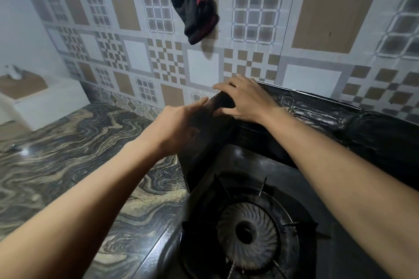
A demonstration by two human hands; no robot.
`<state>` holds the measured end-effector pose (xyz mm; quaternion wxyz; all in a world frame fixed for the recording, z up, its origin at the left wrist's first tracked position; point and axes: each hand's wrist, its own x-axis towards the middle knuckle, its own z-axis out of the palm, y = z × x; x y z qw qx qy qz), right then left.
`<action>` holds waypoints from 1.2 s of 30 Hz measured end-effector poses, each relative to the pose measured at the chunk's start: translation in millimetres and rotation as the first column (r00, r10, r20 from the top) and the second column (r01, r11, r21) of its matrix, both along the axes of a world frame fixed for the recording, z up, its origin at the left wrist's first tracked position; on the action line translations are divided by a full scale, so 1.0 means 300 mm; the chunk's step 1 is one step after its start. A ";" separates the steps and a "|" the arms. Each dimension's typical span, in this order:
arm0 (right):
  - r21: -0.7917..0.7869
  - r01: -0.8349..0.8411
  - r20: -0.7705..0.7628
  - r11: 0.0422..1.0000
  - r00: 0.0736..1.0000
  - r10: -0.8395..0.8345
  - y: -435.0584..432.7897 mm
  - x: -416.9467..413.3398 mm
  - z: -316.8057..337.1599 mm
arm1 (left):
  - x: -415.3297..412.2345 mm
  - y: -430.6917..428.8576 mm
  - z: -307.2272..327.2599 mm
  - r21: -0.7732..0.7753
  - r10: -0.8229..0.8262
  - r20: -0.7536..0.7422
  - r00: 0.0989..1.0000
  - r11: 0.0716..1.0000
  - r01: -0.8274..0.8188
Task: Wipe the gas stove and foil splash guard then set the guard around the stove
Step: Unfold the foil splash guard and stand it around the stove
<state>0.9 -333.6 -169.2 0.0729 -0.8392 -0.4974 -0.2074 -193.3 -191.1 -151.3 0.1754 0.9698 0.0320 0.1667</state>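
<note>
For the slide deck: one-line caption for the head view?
Both hands, left hand and right hand, grip the dark foil splash guard at the black gas stove's back-left corner.

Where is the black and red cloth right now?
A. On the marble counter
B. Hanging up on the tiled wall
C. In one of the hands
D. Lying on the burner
B: the black and red cloth hangs on the tiled wall above the stove, while the left hand and right hand are both on the corner of the dark foil guard.
</note>
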 end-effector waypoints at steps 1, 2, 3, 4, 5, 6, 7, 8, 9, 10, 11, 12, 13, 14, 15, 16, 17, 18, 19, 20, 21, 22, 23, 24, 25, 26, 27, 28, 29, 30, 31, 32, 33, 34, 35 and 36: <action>-0.008 -0.017 -0.023 1.000 1.000 0.017 -0.002 -0.001 -0.001 | 0.000 0.006 0.000 -0.006 -0.001 -0.010 1.000 1.000 0.001; -0.020 -0.033 -0.033 0.999 0.999 0.032 -0.005 -0.001 -0.002 | -0.004 0.009 0.002 -0.014 0.001 -0.020 1.000 1.000 -0.001; -0.031 -0.040 -0.026 0.999 0.999 0.039 -0.009 -0.001 -0.004 | -0.009 0.011 0.004 -0.023 0.002 -0.022 1.000 1.000 -0.003; -0.041 -0.034 -0.001 0.999 0.999 0.034 -0.010 0.000 -0.008 | -0.015 0.008 0.005 -0.031 -0.004 -0.014 1.000 1.000 0.004; -0.048 -0.019 0.032 0.999 0.999 0.021 -0.010 -0.002 -0.013 | -0.019 0.005 0.006 -0.031 -0.020 0.001 1.000 0.999 0.020; -0.052 0.000 0.067 0.999 0.998 0.004 -0.006 -0.004 -0.019 | -0.022 -0.002 0.007 -0.024 -0.039 0.016 0.999 0.999 0.039; -0.051 0.017 0.103 0.999 0.995 -0.012 -0.001 -0.005 -0.027 | -0.025 -0.014 0.009 -0.005 -0.051 0.028 0.998 0.999 0.051; -0.047 0.033 0.139 0.998 0.990 -0.026 0.008 -0.006 -0.036 | -0.029 -0.025 0.010 0.021 -0.047 0.032 0.998 0.999 0.047; -0.040 0.047 0.172 0.998 0.984 -0.040 0.015 -0.007 -0.044 | -0.032 -0.033 0.010 0.045 -0.038 0.031 0.999 0.998 0.037; -0.036 0.060 0.198 0.998 0.979 -0.051 0.020 -0.007 -0.051 | -0.033 -0.038 0.009 0.065 -0.030 0.022 0.999 0.997 0.028; -0.039 0.067 0.215 0.997 0.975 -0.057 0.021 -0.007 -0.057 | -0.032 -0.038 0.008 0.078 -0.026 0.007 1.000 0.997 0.026; -0.050 0.072 0.222 0.996 0.973 -0.059 0.020 -0.005 -0.062 | -0.029 -0.034 0.004 0.082 -0.019 -0.008 1.000 0.996 0.019; -0.062 0.076 0.229 0.995 0.971 -0.060 0.018 -0.003 -0.067 | -0.025 -0.026 0.003 0.078 -0.009 -0.020 1.000 0.997 0.010; -0.066 0.082 0.243 0.994 0.968 -0.064 0.015 -0.001 -0.073 | -0.020 -0.018 0.001 0.076 0.010 -0.032 0.999 0.997 -0.007; -0.059 0.089 0.262 0.994 0.963 -0.071 0.014 -0.001 -0.078 | -0.015 -0.011 0.001 0.078 0.033 -0.046 0.998 0.997 -0.029; -0.047 0.097 0.278 0.994 0.957 -0.080 0.014 -0.001 -0.084 | -0.011 -0.005 -0.002 0.088 0.054 -0.057 0.997 0.995 -0.048; -0.036 0.102 0.287 0.994 0.954 -0.087 0.015 -0.001 -0.093 | -0.009 -0.003 -0.005 0.096 0.070 -0.063 0.996 0.993 -0.064; -0.029 0.101 0.289 0.994 0.953 -0.088 0.017 -0.001 -0.101 | -0.005 -0.002 -0.010 0.099 0.082 -0.065 0.994 0.992 -0.076; -0.027 0.098 0.286 0.995 0.954 -0.086 0.020 -0.003 -0.109 | -0.003 -0.002 -0.014 0.094 0.084 -0.062 0.994 0.993 -0.078; -0.025 0.097 0.279 0.995 0.956 -0.086 0.023 -0.006 -0.115 | -0.002 -0.002 -0.017 0.086 0.076 -0.054 0.996 0.994 -0.071; -0.018 0.099 0.270 0.995 0.959 -0.090 0.027 -0.009 -0.120 | -0.003 -0.004 -0.018 0.080 0.067 -0.043 0.997 0.995 -0.063; -0.007 0.104 0.260 0.995 0.961 -0.098 0.029 -0.012 -0.122 | -0.005 -0.007 -0.018 0.083 0.067 -0.029 0.997 0.995 -0.064; 0.001 0.112 0.255 0.994 0.961 -0.108 0.033 -0.014 -0.123 | -0.007 -0.013 -0.018 0.100 0.078 -0.018 0.997 0.992 -0.076; 0.005 0.121 0.254 0.993 0.960 -0.119 0.035 -0.015 -0.124 | -0.011 -0.018 -0.020 0.126 0.095 -0.005 0.995 0.988 -0.094; 0.007 0.129 0.254 0.992 0.959 -0.127 0.036 -0.015 -0.126 | -0.014 -0.022 -0.022 0.149 0.112 0.010 0.994 0.983 -0.112; 0.007 0.134 0.253 0.991 0.958 -0.132 0.038 -0.014 -0.127 | -0.016 -0.022 -0.026 0.161 0.123 0.021 0.992 0.979 -0.125; 0.007 0.138 0.253 0.990 0.958 -0.135 0.040 -0.014 -0.130 | -0.020 -0.021 -0.030 0.161 0.125 0.018 0.992 0.979 -0.126; 0.007 0.142 0.253 0.990 0.958 -0.139 0.042 -0.015 -0.134 | -0.024 -0.020 -0.034 0.150 0.115 0.003 0.993 0.982 -0.114; 0.008 0.145 0.253 0.989 0.957 -0.143 0.044 -0.015 -0.138 | -0.030 -0.018 -0.035 0.132 0.099 -0.015 0.995 0.987 -0.096; 0.010 0.147 0.253 0.989 0.956 -0.145 0.046 -0.015 -0.142 | -0.035 -0.014 -0.034 0.108 0.089 -0.030 0.996 0.990 -0.085; 0.014 0.150 0.255 0.989 0.955 -0.149 0.048 -0.015 -0.144 | -0.039 -0.012 -0.031 0.087 0.083 -0.036 0.996 0.993 -0.080; 0.019 0.153 0.256 0.988 0.954 -0.152 0.050 -0.016 -0.146 | -0.040 -0.009 -0.029 0.074 0.082 -0.035 0.996 0.994 -0.080; 0.023 0.154 0.256 0.988 0.954 -0.155 0.055 -0.017 -0.145 | -0.040 -0.005 -0.028 0.066 0.085 -0.028 0.996 0.994 -0.083; 0.026 0.153 0.250 0.988 0.956 -0.155 0.060 -0.019 -0.143 | -0.039 -0.002 -0.027 0.055 0.091 -0.026 0.996 0.994 -0.089; 0.022 0.149 0.239 0.989 0.959 -0.150 0.063 -0.018 -0.139 | -0.035 0.001 -0.024 0.044 0.098 -0.028 0.995 0.994 -0.097; 0.010 0.141 0.223 0.990 0.965 -0.139 0.063 -0.017 -0.133 | -0.031 0.004 -0.020 0.039 0.107 -0.036 0.994 0.994 -0.105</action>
